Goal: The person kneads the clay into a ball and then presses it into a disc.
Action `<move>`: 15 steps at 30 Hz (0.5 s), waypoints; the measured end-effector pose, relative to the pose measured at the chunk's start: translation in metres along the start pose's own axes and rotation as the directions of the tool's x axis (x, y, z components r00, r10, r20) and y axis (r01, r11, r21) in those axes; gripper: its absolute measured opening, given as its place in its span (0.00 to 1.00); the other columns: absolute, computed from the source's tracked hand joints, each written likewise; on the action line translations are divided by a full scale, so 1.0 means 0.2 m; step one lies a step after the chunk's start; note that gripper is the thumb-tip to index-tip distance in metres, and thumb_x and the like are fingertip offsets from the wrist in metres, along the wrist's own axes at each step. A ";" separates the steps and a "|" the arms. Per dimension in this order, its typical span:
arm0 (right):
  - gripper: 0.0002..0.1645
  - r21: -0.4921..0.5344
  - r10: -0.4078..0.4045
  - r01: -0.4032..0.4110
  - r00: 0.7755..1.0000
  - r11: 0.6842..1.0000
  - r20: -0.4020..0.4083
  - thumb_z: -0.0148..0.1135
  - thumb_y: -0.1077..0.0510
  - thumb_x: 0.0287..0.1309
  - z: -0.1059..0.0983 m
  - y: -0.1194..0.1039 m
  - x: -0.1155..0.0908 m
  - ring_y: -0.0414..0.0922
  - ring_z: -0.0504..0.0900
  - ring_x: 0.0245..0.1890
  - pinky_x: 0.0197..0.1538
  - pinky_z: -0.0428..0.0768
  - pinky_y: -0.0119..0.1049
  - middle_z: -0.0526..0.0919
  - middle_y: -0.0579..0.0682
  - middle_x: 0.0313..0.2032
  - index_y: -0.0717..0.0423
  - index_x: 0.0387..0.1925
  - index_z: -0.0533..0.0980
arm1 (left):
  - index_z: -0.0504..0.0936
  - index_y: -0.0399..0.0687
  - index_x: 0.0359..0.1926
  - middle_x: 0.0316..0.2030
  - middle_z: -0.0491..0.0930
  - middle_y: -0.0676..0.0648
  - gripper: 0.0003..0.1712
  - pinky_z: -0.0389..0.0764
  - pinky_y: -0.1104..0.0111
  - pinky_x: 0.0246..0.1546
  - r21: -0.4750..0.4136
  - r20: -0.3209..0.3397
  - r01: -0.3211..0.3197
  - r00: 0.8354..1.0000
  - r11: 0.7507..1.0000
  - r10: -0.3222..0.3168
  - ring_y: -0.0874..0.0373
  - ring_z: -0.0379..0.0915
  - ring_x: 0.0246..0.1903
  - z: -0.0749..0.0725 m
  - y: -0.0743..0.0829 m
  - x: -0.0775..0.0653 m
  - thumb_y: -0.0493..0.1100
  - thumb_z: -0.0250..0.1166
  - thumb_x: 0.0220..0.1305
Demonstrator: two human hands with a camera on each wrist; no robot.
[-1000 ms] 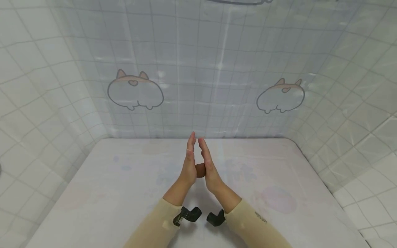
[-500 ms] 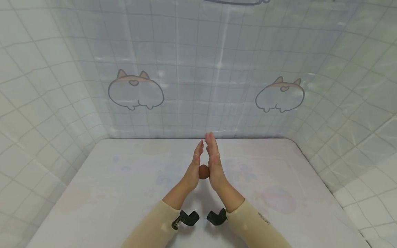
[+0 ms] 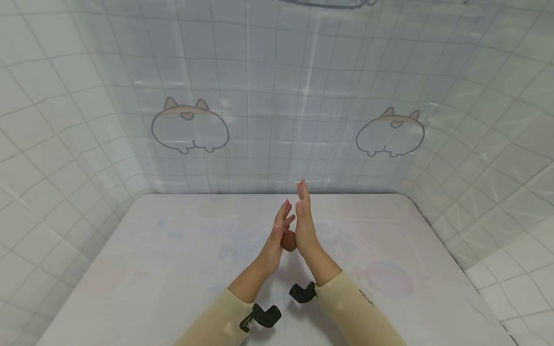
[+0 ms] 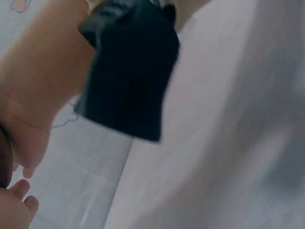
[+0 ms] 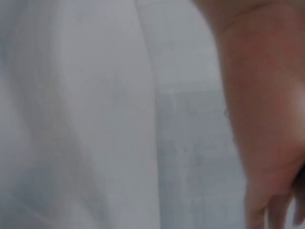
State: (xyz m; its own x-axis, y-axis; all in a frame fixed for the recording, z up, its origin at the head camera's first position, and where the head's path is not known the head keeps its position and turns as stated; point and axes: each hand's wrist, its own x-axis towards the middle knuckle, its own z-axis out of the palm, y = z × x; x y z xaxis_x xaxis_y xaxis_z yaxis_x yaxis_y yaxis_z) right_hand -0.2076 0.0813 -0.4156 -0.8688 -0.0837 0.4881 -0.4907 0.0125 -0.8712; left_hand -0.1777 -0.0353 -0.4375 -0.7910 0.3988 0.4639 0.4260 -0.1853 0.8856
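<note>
A small brown ball (image 3: 288, 241), smooth like modelling clay, sits between two facing palms in the head view. My left hand (image 3: 273, 246) presses on it from the left, its fingers nearly straight and slightly spread. From the other side my right hand (image 3: 306, 233) lies flat against it, fingers straight and together, reaching farther forward than the left ones. Both hands are held over the white table. Part of the ball (image 4: 4, 160) shows dark at the left edge of the left wrist view. The inner palm surfaces are mostly hidden.
The white table (image 3: 173, 269) has faint pastel prints. A tiled-pattern curtain (image 3: 277, 120) with cartoon animal drawings rises behind it, and similar sheeting covers both sides. Black wrist cameras (image 3: 266, 316) jut inward from the beige sleeves (image 3: 355, 312).
My right hand has slid forward while the left has drawn back, palms passing each other. The ball between them has shifted slightly right and its outline has varied.
</note>
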 end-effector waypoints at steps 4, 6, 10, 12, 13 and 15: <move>0.53 -0.109 0.025 -0.027 0.999 0.994 -0.023 0.33 0.20 0.66 0.00 -0.01 0.01 0.48 0.43 0.78 0.72 0.46 0.65 0.44 0.46 0.79 0.42 0.80 0.39 | 0.33 0.47 0.80 0.79 0.34 0.39 0.54 0.39 0.36 0.70 -0.072 -0.026 -0.026 0.999 0.997 0.025 0.35 0.40 0.75 -0.01 0.02 0.01 0.79 0.25 0.68; 0.52 -0.150 0.028 -0.031 0.999 0.988 -0.025 0.33 0.20 0.66 0.00 0.00 0.01 0.48 0.43 0.78 0.72 0.47 0.64 0.43 0.45 0.79 0.41 0.80 0.39 | 0.33 0.46 0.80 0.78 0.33 0.38 0.54 0.36 0.36 0.69 -0.098 -0.032 -0.041 0.999 0.994 0.038 0.35 0.37 0.75 -0.02 0.03 0.01 0.79 0.26 0.69; 0.51 -0.193 0.031 -0.030 1.000 0.981 0.004 0.30 0.21 0.67 0.00 0.02 0.01 0.48 0.41 0.78 0.71 0.45 0.66 0.42 0.44 0.79 0.41 0.80 0.40 | 0.34 0.46 0.80 0.79 0.35 0.38 0.53 0.35 0.38 0.70 -0.104 -0.055 -0.081 0.996 0.991 0.076 0.38 0.36 0.76 -0.04 0.06 0.03 0.77 0.26 0.70; 0.53 -0.197 0.028 -0.023 0.999 0.980 0.026 0.29 0.18 0.65 0.01 0.06 0.01 0.47 0.40 0.78 0.71 0.44 0.67 0.41 0.42 0.79 0.41 0.80 0.40 | 0.34 0.46 0.80 0.79 0.37 0.39 0.52 0.35 0.39 0.71 -0.095 -0.070 -0.097 0.993 0.991 0.090 0.40 0.36 0.76 -0.05 0.06 0.04 0.77 0.26 0.70; 0.53 -0.199 0.026 -0.018 0.999 0.980 0.040 0.28 0.18 0.64 0.02 0.06 0.00 0.47 0.40 0.78 0.70 0.44 0.68 0.41 0.42 0.79 0.41 0.80 0.40 | 0.35 0.46 0.80 0.79 0.37 0.40 0.52 0.35 0.39 0.71 -0.086 -0.078 -0.104 0.992 0.991 0.097 0.41 0.36 0.77 -0.05 0.07 0.05 0.77 0.26 0.70; 0.55 -0.199 0.025 -0.011 0.997 0.980 0.070 0.26 0.16 0.62 0.03 0.06 -0.01 0.48 0.40 0.78 0.70 0.44 0.69 0.41 0.43 0.79 0.40 0.80 0.40 | 0.35 0.46 0.80 0.79 0.38 0.41 0.53 0.35 0.40 0.71 -0.071 -0.090 -0.106 0.991 0.992 0.099 0.43 0.35 0.77 -0.06 0.07 0.06 0.78 0.26 0.70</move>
State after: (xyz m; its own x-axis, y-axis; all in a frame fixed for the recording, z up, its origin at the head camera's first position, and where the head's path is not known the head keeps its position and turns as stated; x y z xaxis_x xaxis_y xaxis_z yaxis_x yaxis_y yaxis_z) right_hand -0.2121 0.0747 -0.4273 -0.8741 -0.1532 0.4609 -0.4846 0.2119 -0.8487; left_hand -0.1865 -0.0446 -0.4196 -0.7810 0.2964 0.5497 0.4749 -0.2898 0.8310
